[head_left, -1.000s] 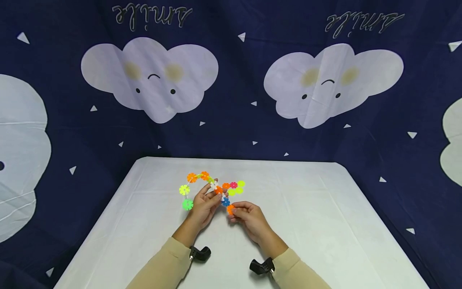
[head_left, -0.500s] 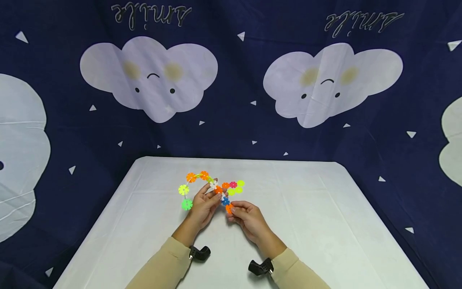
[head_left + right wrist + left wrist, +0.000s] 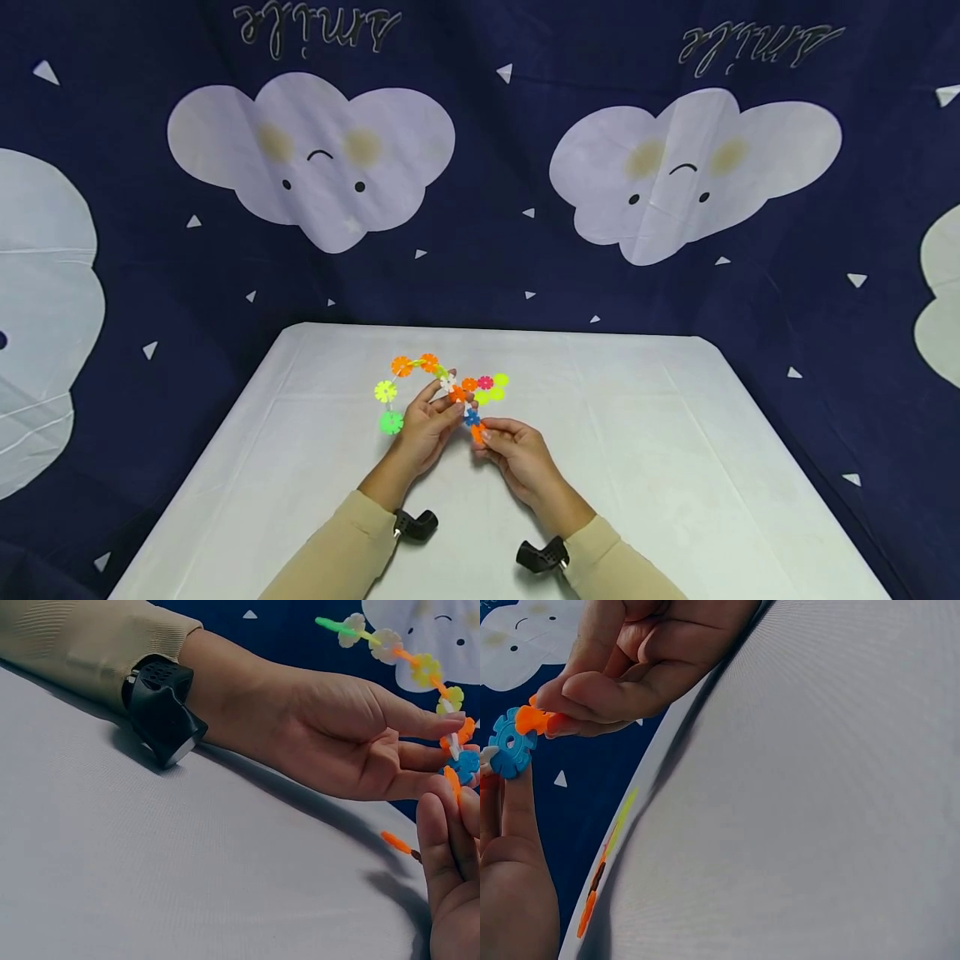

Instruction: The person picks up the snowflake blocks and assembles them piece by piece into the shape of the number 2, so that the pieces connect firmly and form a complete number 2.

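A curving chain of linked, notched snowflake discs (image 3: 386,392) hangs from my left hand (image 3: 423,433), whose thumb and fingers pinch it near an orange-red disc. Green, yellow, orange and white discs make up its length. At its lower end is a blue disc (image 3: 511,742). My right hand (image 3: 521,462) pinches an orange disc (image 3: 534,718) between thumb and fingers. In the left wrist view this orange disc meets the edge of the blue one. The right wrist view shows the orange disc (image 3: 452,782) edge-on between the fingertips, partly covered by them.
On the white table (image 3: 637,467), just beyond my hands, lie several loose discs: an orange one (image 3: 469,384), a pink one (image 3: 486,382) and yellow-green ones (image 3: 498,393). A dark blue cloth with clouds (image 3: 495,275) hangs behind the table. Each wrist carries a black camera (image 3: 416,526).
My left hand and the chain have shifted very slightly to the right. My right hand has kept its pinch on the orange disc in almost the same place.
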A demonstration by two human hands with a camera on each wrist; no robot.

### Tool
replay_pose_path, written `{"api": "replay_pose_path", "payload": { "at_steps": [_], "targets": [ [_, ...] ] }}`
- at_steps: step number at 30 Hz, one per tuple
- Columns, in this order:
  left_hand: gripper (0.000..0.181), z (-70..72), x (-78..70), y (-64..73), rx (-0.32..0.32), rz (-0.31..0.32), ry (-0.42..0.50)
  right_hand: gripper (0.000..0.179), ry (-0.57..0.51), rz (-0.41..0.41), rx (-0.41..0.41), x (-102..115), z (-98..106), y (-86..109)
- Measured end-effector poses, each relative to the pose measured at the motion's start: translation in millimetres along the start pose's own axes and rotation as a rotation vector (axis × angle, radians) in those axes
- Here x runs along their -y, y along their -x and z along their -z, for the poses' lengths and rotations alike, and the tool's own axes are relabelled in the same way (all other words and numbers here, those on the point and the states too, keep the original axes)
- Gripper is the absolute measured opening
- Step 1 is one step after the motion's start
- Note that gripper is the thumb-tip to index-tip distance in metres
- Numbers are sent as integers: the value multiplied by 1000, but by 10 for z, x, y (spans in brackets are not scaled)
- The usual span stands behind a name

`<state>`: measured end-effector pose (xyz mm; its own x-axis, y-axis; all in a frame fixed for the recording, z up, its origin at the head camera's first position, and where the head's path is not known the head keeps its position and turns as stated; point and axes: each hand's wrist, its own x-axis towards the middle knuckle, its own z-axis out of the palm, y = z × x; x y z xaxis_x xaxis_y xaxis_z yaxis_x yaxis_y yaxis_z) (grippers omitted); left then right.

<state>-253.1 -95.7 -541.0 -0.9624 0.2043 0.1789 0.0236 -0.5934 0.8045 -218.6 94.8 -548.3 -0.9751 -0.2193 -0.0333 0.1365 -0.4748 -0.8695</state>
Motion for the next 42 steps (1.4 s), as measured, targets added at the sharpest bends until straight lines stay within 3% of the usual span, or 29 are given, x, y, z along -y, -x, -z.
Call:
{"api": "replay_pose_path", "payload": {
  "at_steps": [6, 15, 23, 27, 32, 38, 42],
  "targets": [
    [64, -33, 4, -8, 30, -7, -9, 20, -16, 18, -24, -2, -15, 3],
    [68, -19, 3, 20, -20, -1, -56, 24, 23, 52, -27, -15, -39, 9],
    [48, -25, 27, 9, -34, -53, -151, 23, 39, 86, -25, -48, -36, 12],
    [44, -24, 34, 8, -45, -73, -264, 22, 46, 123, -13, -63, -33, 10],
    [60, -21, 41, 25, -20, -77, -387, 21, 62, 153, -22, -65, -33, 7],
    [89, -35, 61, 42, 19, -41, -410, 22, 67, 170, -44, -67, -38, -2],
    [90, -70, 64, 51, 35, -46, -444, 22, 80, 182, -45, -73, -44, 0]
  ]
}}
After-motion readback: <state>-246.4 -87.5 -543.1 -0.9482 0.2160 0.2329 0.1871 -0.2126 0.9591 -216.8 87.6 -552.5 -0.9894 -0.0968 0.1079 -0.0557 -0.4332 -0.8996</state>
